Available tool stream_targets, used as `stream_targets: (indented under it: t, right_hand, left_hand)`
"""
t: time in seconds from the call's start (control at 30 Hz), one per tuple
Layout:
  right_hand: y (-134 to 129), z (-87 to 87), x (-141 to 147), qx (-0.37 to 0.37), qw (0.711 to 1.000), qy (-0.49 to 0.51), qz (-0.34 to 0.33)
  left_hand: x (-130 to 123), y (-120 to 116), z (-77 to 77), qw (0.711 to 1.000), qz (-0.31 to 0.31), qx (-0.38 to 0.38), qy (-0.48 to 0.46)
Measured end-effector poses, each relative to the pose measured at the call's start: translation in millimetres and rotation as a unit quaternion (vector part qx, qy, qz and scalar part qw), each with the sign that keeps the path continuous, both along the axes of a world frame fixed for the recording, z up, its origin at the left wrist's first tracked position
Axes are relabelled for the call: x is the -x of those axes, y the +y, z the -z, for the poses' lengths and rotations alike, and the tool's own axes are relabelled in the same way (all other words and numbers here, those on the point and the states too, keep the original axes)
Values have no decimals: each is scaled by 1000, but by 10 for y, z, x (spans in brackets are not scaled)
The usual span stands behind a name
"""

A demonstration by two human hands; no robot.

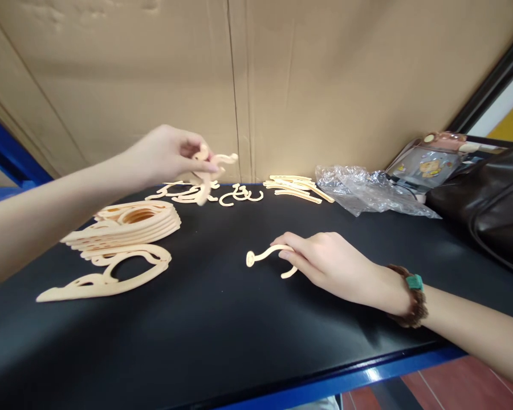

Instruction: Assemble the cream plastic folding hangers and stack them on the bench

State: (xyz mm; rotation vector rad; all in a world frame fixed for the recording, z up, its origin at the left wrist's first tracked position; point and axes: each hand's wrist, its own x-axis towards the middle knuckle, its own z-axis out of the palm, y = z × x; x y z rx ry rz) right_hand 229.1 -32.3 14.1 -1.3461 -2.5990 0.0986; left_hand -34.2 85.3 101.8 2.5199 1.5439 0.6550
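Note:
My right hand, with a brown bracelet at the wrist, grips a beige plastic hanger hook just above the black table. The hook's round flat end points left; its curved tip shows below my fingers. Raised over the back of the table, my left hand pinches curved beige plastic pieces, slightly blurred, whose exact kind and number I cannot make out. Beneath my left forearm lies a stack of beige plastic hanger parts, with another hanger part in front of it.
Along the back lie loose curved beige pieces and a pile of straight beige strips. Crumpled clear plastic bags sit beside a dark leather bag at right. A cardboard wall closes the back; blue edging runs along the front.

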Motion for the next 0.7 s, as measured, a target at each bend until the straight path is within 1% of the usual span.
stream_targets:
  t: [0.03,0.07,0.13,0.17,0.2,0.23,0.3,0.37,0.43,0.47,0.5,0.57,0.6,0.63,0.7]
  right_hand:
    - [7,-14,-9,-8,1000,-4,14]
    - [16,-31,-21,-17,999,-11,30]
    - [36,-65,-49,-38,997,-29,65]
    - [46,-78,-63,-44,995,-38,79]
    - [56,-85,-75,-46,994,-46,90]
    - [65,-87,-84,-44,993,-52,96]
    - [77,-74,-93,-32,993,-60,95]
    - [81,-53,-91,-21,994,-62,88]
    - [79,-36,-87,-14,995,-57,85]
    - [77,-31,-85,-11,995,-52,83]
    - [75,-27,-83,-8,996,-45,81]
    - [73,-22,-81,-3,996,-32,77]
    - [73,-19,-79,1,997,-26,74]
    - [73,-15,-77,4,997,-22,71]
    - [74,-6,-71,10,998,-17,64]
  left_hand:
    - [-92,-78,56,999,1,47,-24]
    - [-175,-152,130,994,20,102,-43]
    - [-309,-284,314,966,84,234,-75]
    - [-357,-340,412,949,110,284,-80]
    - [-394,-387,502,935,130,323,-72]
    - [-421,-423,578,928,134,342,-60]
    - [-445,-452,667,933,143,330,-31]
    - [-426,-403,659,952,131,276,3]
    - [-355,-264,569,974,96,202,47]
    - [-295,-165,508,982,69,161,68]
    - [-220,-51,444,985,43,137,92]
    - [-28,196,335,984,-15,103,146]
    - [82,316,300,980,-26,88,179]
    - [195,426,280,972,-13,82,222]
    - [403,598,286,964,-6,96,249]
